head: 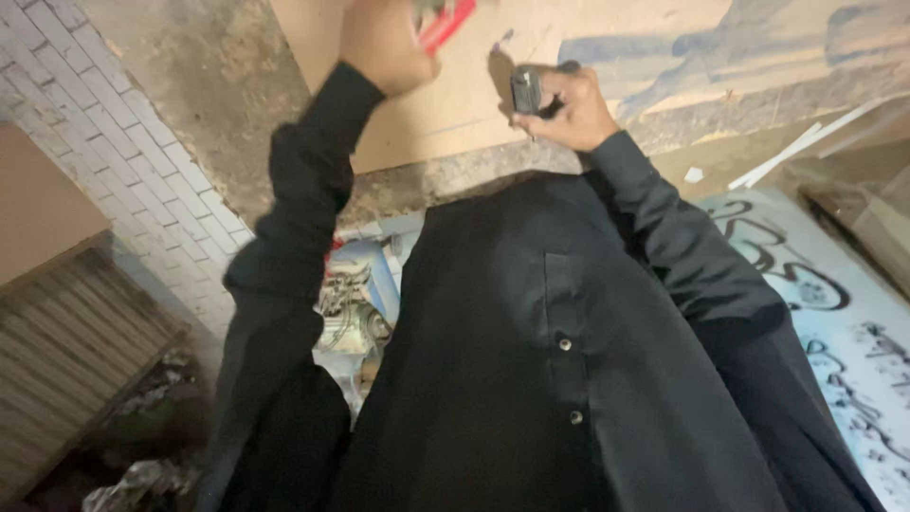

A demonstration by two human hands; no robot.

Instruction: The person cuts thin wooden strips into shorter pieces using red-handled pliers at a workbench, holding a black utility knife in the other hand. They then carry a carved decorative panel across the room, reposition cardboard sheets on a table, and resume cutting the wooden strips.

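Both arms in black sleeves reach out to a tan board (455,104) that lies flat on rough, grey ground. The left hand (384,43) is closed in a fist around a red tool (445,21), which sticks out from the fist over the board's upper part and runs off the top edge of the view, so its working end cannot be seen. The right hand (569,109) is clenched around a small dark grey metal piece (526,90), held upright with its lower tip just at the board's surface near the board's near edge; whether the tip touches the board I cannot tell. The two hands are near each other, the left one farther up the board than the right. A black shirt (559,360) with metal snap buttons fills the view below the board. To the left of the board runs a white brick wall (123,142), and beyond that a brown slatted panel (66,351). To the right of the board lies a pale blue sheet (853,313) with black painted scrawl, and thin white strips (806,142) lie between it and the board. Just below the board, between the sleeves, sits a cluttered heap of pale wrappers (351,303).
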